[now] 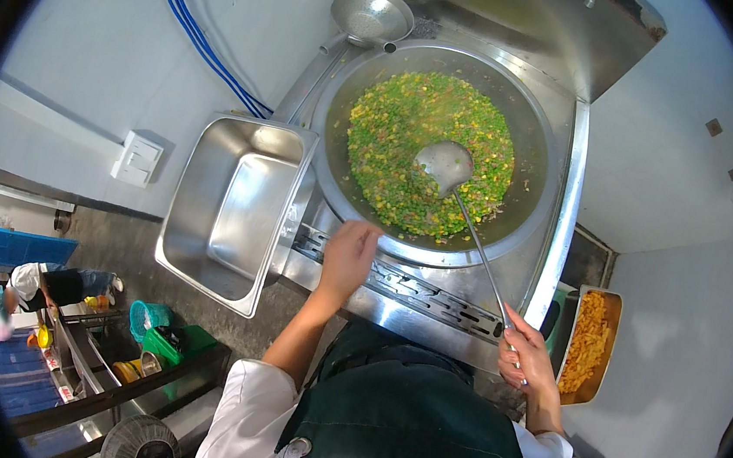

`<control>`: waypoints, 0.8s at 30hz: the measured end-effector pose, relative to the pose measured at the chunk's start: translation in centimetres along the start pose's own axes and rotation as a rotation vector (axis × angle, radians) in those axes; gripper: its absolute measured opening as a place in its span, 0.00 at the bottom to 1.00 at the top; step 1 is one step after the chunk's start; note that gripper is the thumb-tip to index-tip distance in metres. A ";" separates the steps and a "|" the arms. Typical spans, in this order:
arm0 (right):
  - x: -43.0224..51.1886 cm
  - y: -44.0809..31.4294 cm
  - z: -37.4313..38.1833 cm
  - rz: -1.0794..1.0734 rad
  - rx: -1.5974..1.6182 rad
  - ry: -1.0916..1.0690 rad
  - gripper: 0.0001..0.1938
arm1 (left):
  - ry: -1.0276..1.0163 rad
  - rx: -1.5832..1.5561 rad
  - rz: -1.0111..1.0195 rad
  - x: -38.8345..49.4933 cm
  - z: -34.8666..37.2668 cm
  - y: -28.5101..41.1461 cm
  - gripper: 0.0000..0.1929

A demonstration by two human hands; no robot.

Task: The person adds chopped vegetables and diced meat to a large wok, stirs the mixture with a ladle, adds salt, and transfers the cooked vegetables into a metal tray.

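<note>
My right hand (522, 350) is closed around the handle of a long metal ladle (480, 239). The bowl of the ladle rests among green peas, yellow corn and small bits (406, 147) in a large round wok (541, 133). Loosely curled and slightly blurred, my left hand (350, 254) is at the wok's near-left rim, above the slotted front strip of the steel stove (414, 285). Nothing shows in it, but the undersides of its fingers are hidden. Left of the wok is a deep stainless steel pan (254, 209) with no food inside.
A perforated strainer (372, 17) lies behind the wok. At the right, a steel pan (611, 342) holds orange-yellow food pieces (585, 343). Blue hoses or cables (206, 45) run down the left wall. Far left, a person (41, 289) bends beside worktables; a fan (141, 445) stands lower left.
</note>
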State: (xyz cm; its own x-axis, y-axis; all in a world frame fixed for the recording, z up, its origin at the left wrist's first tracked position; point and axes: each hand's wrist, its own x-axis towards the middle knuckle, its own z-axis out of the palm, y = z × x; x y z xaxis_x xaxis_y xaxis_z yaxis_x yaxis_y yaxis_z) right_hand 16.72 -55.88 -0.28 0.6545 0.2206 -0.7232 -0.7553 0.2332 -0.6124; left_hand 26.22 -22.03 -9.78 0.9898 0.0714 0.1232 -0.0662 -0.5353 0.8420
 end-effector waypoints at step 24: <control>-2.6 1.7 0.1 -0.074 0.213 -0.162 0.28 | 0.093 -1.327 -0.839 10.5 10.4 -2.6 0.13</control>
State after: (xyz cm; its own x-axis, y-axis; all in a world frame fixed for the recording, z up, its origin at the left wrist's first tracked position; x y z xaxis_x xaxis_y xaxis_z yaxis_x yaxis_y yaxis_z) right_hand 13.77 -55.94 0.56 0.7174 0.3402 -0.6080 -0.6924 0.4448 -0.5681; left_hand 38.08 -28.61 -16.18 0.7920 0.0333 -0.6096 0.3683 0.7703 0.5206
